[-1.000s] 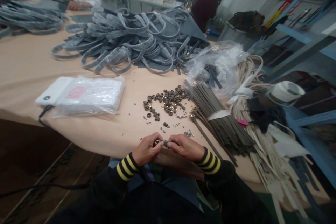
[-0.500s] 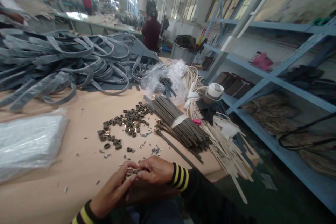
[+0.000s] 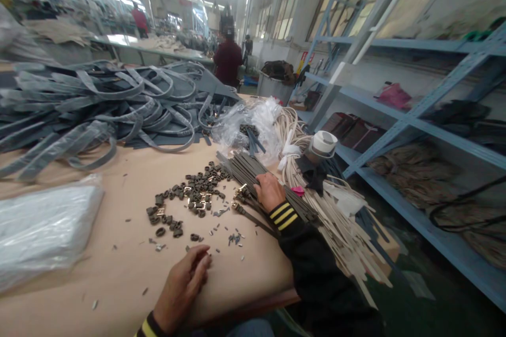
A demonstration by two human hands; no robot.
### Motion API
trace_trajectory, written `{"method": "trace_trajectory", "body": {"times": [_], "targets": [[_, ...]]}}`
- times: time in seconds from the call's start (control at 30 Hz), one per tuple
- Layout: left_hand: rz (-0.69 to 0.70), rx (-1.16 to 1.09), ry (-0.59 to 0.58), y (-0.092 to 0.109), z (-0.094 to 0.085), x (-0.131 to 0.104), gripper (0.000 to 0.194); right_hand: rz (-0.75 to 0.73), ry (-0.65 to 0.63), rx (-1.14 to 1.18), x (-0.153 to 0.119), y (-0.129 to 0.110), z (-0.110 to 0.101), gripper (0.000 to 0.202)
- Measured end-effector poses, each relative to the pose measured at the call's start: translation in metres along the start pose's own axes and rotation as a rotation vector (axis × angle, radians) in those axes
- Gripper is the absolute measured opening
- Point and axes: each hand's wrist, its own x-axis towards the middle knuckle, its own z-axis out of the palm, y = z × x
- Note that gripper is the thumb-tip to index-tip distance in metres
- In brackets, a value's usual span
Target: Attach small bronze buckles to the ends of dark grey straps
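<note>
Spanning the lower left and centre of the frame: tan table (image 3: pixel 118 274). Heaped across its upper left: grey straps (image 3: pixel 103 100), looped and tangled. Off to the right: blue shelving (image 3: pixel 415 121) with dark goods on it. Lying at the left edge: clear bag (image 3: pixel 39 226) of white stuff. Fanning from centre toward lower right: cream strips (image 3: pixel 340 226), tied with white near the top. Just left of those, touching them: dark strip bundle (image 3: pixel 276 189), banded, running diagonally, some ends tipped with metal. Above the bundle: crumpled plastic (image 3: pixel 253 124) with a few dark pieces inside. Beside the cream strips, upper right of centre: tape roll (image 3: pixel 324 143). Standing far back, top centre: person (image 3: pixel 228 60) in dark red. Scattered mid-frame, left of the bundle: small dark sliders (image 3: pixel 190 195), some showing brass, with tiny metal bits around them. Resting on the bundle near its metal-tipped end: right hand (image 3: pixel 269 189), fingers curled down onto the strips; whether clamped on one, cannot tell. Lying at bottom centre on the bare table: left hand (image 3: pixel 185 284), fingers loosely drawn together, tips near the stray bits; anything pinched there, cannot tell.
</note>
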Motion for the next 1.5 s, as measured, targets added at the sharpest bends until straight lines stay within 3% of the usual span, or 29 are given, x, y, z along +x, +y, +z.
{"method": "trace_trajectory", "body": {"times": [0.3,0.53,0.7,0.8,0.9,0.97,1.07,1.23,1.5], "targets": [[0.034,0.009,0.029,-0.002,0.001,-0.002,0.03,0.001,0.005,-0.026,0.013,-0.011,0.016,0.016],[0.04,-0.067,0.043,-0.003,0.003,-0.005,0.027,0.035,0.026,0.086,0.028,-0.005,0.017,0.013],[-0.005,-0.25,0.052,-0.002,0.004,-0.004,0.032,0.014,0.094,0.226,0.025,-0.009,-0.021,0.022],[-0.058,-0.412,0.095,0.003,-0.001,-0.003,0.04,-0.193,0.079,0.35,-0.005,-0.035,-0.052,0.019],[-0.089,-0.619,0.227,0.007,-0.012,-0.006,0.043,-0.491,-0.141,0.347,-0.049,-0.067,-0.066,0.009],[-0.1,-0.724,0.34,0.006,-0.019,-0.01,0.04,-0.565,-0.309,0.354,-0.074,-0.08,-0.06,0.008],[-0.11,-0.719,0.422,-0.001,-0.027,-0.017,0.033,-0.504,-0.506,0.522,-0.097,-0.085,-0.036,0.007],[-0.164,-0.594,0.334,-0.005,-0.024,-0.024,0.029,-0.279,-0.839,0.97,-0.107,-0.089,-0.003,0.002],[-0.155,-0.456,0.262,0.002,-0.025,-0.017,0.031,-0.134,-0.955,1.461,-0.113,-0.108,0.005,0.017]]}}
